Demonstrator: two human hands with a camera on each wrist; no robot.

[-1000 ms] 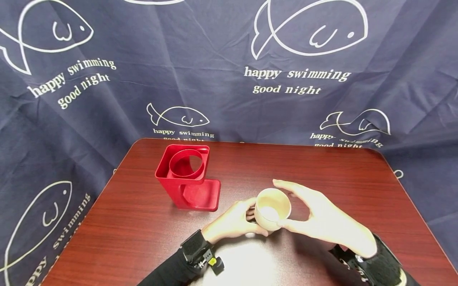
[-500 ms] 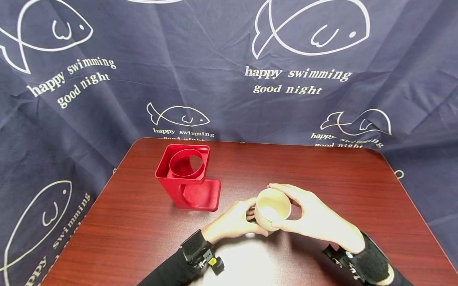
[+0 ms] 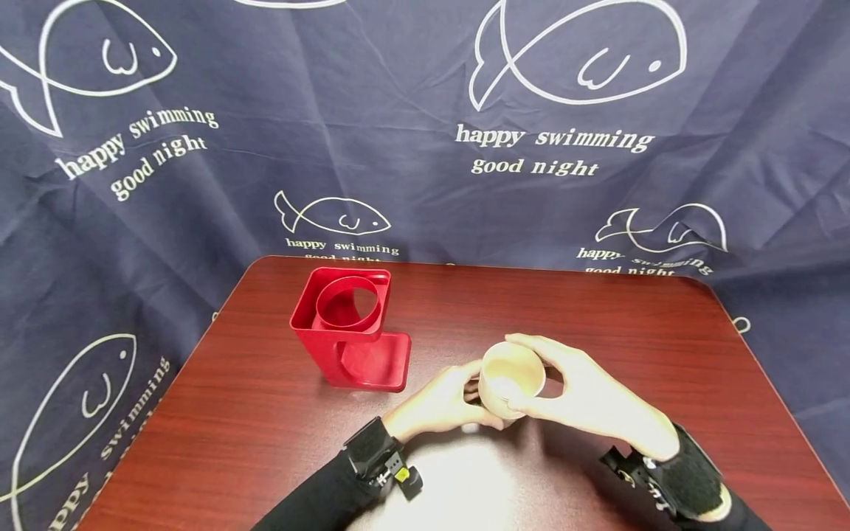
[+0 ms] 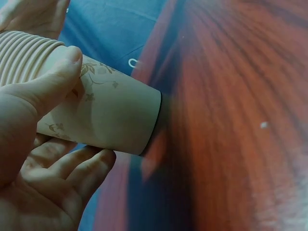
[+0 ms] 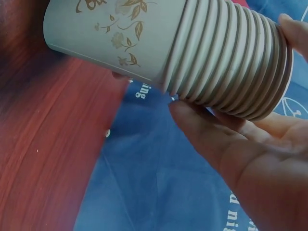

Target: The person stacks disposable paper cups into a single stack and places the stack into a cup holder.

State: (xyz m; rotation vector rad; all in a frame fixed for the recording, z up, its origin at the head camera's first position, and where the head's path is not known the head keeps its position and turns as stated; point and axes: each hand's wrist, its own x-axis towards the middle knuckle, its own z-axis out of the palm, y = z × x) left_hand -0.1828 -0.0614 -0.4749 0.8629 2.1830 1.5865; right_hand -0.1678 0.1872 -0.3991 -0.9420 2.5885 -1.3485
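Observation:
A stack of nested paper cups, cream with a brown leaf print, stands mouth up between both hands in the head view. My left hand grips its lower body, thumb on one side and fingers on the other. In the left wrist view the bottom cup is close over the table, above a dark shadow. My right hand holds the upper part, with thumb and fingers around the stacked rims in the right wrist view.
Left of the hands stands a red plastic holder with a round ring in its square top and a flat lower tray. The brown wooden table ends at a dark blue curtain printed with fish.
My right hand closes in from the right and now grips the cups' upper part. The stack and both hands have since shifted slightly up and to the right in the head view.

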